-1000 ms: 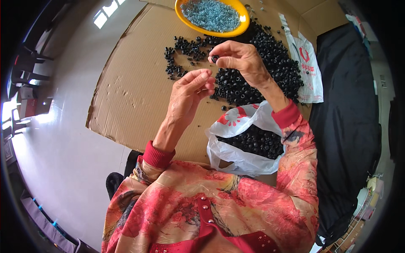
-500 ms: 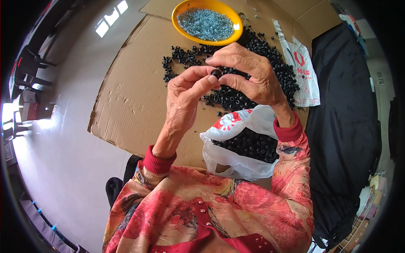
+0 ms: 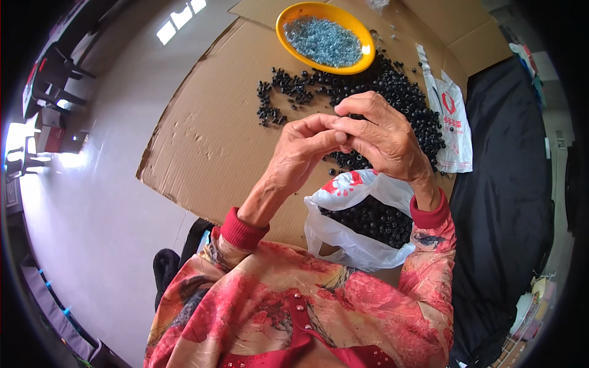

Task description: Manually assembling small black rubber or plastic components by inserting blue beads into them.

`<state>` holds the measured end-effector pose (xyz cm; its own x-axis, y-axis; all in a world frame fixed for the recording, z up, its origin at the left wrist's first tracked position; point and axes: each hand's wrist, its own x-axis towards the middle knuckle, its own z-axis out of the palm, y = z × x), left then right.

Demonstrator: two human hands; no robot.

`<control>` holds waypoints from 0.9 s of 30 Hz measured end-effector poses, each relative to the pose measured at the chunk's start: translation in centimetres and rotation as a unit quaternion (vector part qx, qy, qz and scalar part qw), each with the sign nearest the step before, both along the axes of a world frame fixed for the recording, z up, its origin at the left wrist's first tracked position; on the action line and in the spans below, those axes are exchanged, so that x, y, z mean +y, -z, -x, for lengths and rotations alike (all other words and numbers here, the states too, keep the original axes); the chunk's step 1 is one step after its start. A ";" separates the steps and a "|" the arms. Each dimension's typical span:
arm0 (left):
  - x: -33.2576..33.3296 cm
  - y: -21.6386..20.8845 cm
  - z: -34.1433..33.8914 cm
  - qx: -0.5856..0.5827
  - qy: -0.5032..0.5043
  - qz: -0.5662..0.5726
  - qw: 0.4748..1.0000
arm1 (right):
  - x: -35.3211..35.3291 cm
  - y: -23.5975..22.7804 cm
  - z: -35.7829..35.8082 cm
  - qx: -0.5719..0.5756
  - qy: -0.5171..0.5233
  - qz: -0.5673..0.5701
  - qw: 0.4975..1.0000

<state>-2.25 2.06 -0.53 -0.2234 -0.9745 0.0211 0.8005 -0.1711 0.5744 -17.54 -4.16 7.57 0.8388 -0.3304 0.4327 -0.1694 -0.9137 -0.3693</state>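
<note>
Both hands have drawn closer: left hand [image 3: 302, 149] and right hand [image 3: 383, 136] fingers pinch together, the small black part between them now hidden.

orange bowl [image 3: 288, 24], black rings [image 3: 405, 101], floral sleeves [image 3: 429, 270]

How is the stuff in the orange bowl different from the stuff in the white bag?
The orange bowl holds small shiny silver-blue bits; the white plastic bag holds black round pieces. The bowl is stiff and lies far from the person; the bag is soft, crumpled and close. Both are open and rest on the cardboard.
</note>
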 end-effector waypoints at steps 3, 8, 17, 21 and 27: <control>0.3 0.9 0.5 0.050 0.039 -0.019 0.998 | 0.3 0.6 0.1 -0.015 0.038 0.018 0.999; 0.4 1.8 1.0 0.109 0.052 -0.051 0.991 | 0.2 1.8 0.2 -0.018 0.047 0.048 0.998; 1.5 7.3 -2.2 -0.021 -0.008 -0.091 0.996 | -6.4 8.1 -1.6 0.062 0.096 -0.064 0.991; 1.5 8.5 -3.2 -0.016 0.021 -0.095 0.995 | -8.4 12.4 -3.4 0.116 0.115 0.040 0.986; 0.9 9.3 -4.2 0.047 0.050 -0.085 0.994 | -8.5 12.0 -3.3 0.164 0.100 0.037 0.981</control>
<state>1.97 3.01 -9.83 -0.3241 -0.9389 -0.1159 0.8237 -0.3404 0.4535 -14.27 -12.67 -4.43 0.8583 -0.4808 0.1793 -0.4469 -0.8721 -0.1994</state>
